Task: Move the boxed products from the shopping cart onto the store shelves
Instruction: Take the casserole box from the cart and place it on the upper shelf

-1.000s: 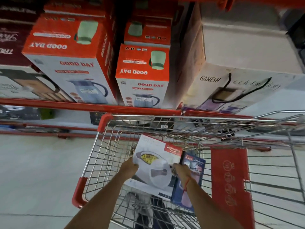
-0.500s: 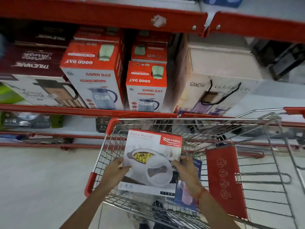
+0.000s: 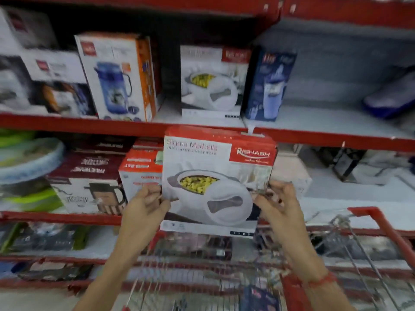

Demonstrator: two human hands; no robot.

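Casserole box [image 3: 219, 182] — rigid white-and-red carton, likely light for its bulk — hanging upright above the shopping cart [image 3: 372, 218], level with the shelves [image 3: 325, 136]. Left hand [image 3: 143, 207] and right hand [image 3: 280, 205] are pinching its side edges, fingers curled; gripping low at both sides is probably keeping it steady.

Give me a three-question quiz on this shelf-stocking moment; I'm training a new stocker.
1. True or false: both hands grip the casserole box.
2. What stands right of the matching casserole box on the shelf above?
A. blue flask box
B. green plate
C. kettle
3. Fill in: a blue box remains in the ____.

Key:
1. True: left hand and right hand hold its side edges.
2. A, the blue flask box.
3. Cart.
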